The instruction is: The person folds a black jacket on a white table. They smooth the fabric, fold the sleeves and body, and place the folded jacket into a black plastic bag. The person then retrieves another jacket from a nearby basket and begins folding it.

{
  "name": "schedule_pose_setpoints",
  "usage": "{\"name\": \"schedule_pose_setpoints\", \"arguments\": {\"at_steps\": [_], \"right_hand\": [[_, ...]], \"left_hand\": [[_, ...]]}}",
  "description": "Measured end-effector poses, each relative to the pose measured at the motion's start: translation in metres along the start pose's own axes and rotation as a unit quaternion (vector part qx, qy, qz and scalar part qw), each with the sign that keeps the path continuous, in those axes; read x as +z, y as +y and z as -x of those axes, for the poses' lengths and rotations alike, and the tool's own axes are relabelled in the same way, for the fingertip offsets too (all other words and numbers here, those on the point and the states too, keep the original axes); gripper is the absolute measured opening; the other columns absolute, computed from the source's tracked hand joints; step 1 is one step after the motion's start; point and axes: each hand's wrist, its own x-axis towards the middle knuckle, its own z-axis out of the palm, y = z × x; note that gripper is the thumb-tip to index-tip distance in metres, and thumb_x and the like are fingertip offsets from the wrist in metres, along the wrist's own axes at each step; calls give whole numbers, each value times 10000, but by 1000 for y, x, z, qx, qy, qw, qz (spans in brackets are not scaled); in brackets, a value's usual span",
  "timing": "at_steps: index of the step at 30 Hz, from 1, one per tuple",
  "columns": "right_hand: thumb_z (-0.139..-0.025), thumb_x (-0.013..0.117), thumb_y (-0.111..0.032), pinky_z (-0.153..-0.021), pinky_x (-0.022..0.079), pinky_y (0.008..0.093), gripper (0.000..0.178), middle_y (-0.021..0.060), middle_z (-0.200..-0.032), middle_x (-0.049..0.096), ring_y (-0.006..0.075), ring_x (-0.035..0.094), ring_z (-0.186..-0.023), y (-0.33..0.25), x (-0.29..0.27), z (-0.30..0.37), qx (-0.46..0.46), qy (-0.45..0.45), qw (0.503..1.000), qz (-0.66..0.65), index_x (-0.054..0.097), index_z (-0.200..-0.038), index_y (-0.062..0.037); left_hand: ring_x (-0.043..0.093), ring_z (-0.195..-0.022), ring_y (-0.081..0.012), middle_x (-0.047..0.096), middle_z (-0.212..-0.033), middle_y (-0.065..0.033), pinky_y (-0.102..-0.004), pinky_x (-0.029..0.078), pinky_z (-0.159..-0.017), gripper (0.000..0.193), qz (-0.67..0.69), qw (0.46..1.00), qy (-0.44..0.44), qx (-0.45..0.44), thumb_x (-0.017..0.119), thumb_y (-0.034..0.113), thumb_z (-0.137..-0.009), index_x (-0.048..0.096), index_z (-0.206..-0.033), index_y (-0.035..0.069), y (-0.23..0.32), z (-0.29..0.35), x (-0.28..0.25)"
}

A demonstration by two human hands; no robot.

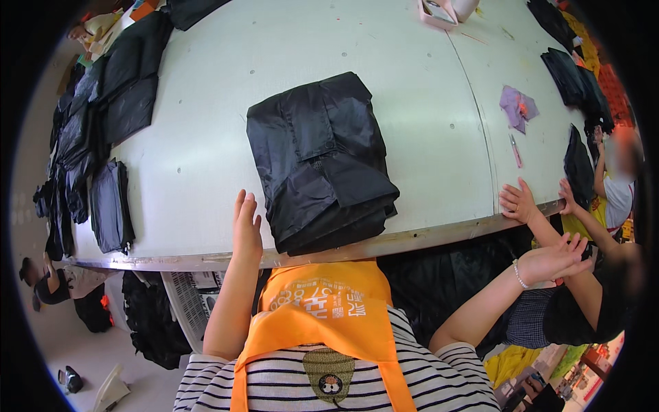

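A folded black garment (319,161) of thin, shiny fabric lies on the pale table in front of me, its lower end close to the front edge. Just left of its lower corner, my left hand (248,223) is upright with the fingers stretched out, holding nothing. A narrow gap seems to separate it from the cloth. Away to the right, beyond the table's edge, my right hand (555,262) is raised with palm turned up and fingers extended. Nothing is in it, and a beaded bracelet (520,273) circles that wrist.
Stacks of folded black garments (113,206) line the table's left side. A purple cloth (518,108) and small thread snips (515,151) lie to the right. A co-worker's hand (519,201) rests near the edge beside my right arm. A pink box (437,14) stands far back.
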Motion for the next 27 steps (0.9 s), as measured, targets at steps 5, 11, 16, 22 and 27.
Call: {"name": "schedule_pose_setpoints", "arguments": {"at_steps": [5, 11, 16, 22, 27], "right_hand": [[-1001, 342, -356, -1107, 236, 481, 622, 202, -1451, 295, 338, 333, -1312, -15, -9, 17, -95, -46, 994, 30, 102, -1480, -40], [-1020, 286, -338, -1141, 172, 489, 574, 172, -1507, 236, 330, 254, -1379, -17, -1, 29, -374, -187, 902, 109, 111, -1489, -56], [-987, 316, -448, -1162, -8, 462, 586, 121, -1554, 123, 249, 115, -1432, -30, -48, -44, -13, 97, 994, -43, 178, -1476, -157], [-993, 347, -319, -1140, 144, 427, 585, 207, -1511, 199, 297, 218, -1393, -16, -29, -7, 24, 20, 999, -17, 156, -1471, -40], [-999, 385, -309, -1127, 207, 385, 560, 154, -1502, 274, 244, 287, -1375, 40, 12, 71, 219, -253, 942, 31, 272, -1433, 26]], "left_hand": [[225, -1399, -277, 276, -1501, -149, -450, 138, -1127, 749, 61, 998, 13, -33, 559, 478, -863, 281, -1455, 112, -4, -6, -6], [252, -1390, -281, 317, -1480, -148, -447, 144, -1128, 714, 95, 995, 21, -23, 555, 459, -868, 305, -1447, 125, 1, -24, -19], [280, -1367, -260, 352, -1449, -133, -439, 149, -1121, 718, 91, 994, 16, 57, 585, 457, -865, 330, -1430, 95, 16, -28, -9], [248, -1383, -290, 285, -1488, -156, -440, 173, -1119, 753, 102, 994, -1, -27, 563, 474, -862, 268, -1460, 125, -4, -20, -7], [343, -1295, -274, 346, -1420, -162, -443, 218, -1069, 968, 29, 993, 10, -110, 608, 618, -769, 218, -1465, 69, -1, -22, 0]]}}
